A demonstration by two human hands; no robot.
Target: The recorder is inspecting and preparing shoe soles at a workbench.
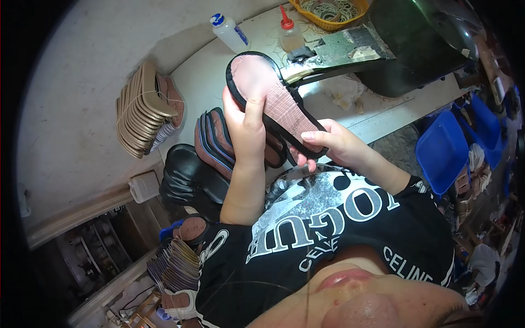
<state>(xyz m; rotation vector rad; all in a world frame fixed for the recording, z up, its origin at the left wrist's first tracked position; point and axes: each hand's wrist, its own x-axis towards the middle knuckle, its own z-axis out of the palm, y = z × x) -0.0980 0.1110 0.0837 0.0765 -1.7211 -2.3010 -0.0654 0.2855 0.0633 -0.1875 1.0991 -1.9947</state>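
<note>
Both of my hands hold one shoe insole (279, 98), tilted above the table, its pinkish underside showing and a black edge around it. My left hand (245, 120) grips it near the wide rounded end, the thumb lying on the pink face. At the narrower lower end, my right hand (332, 143) pinches it, with the thumb on top and fingertips beneath. Behind the insole is the arm of a green sewing machine (350, 49), lit by a bright lamp. Beside my left forearm stands a row of pinkish-brown insoles (210, 145) with dark and blue edges.
A bundle of beige insoles (145, 112) tied with string leans at the left, near stacked black insoles (188, 177). On the white table (191, 71) stand a white bottle (229, 33), a red-tipped bottle (291, 33) and a yellow basket (328, 24). Blue plastic trays (442, 150) are at the right.
</note>
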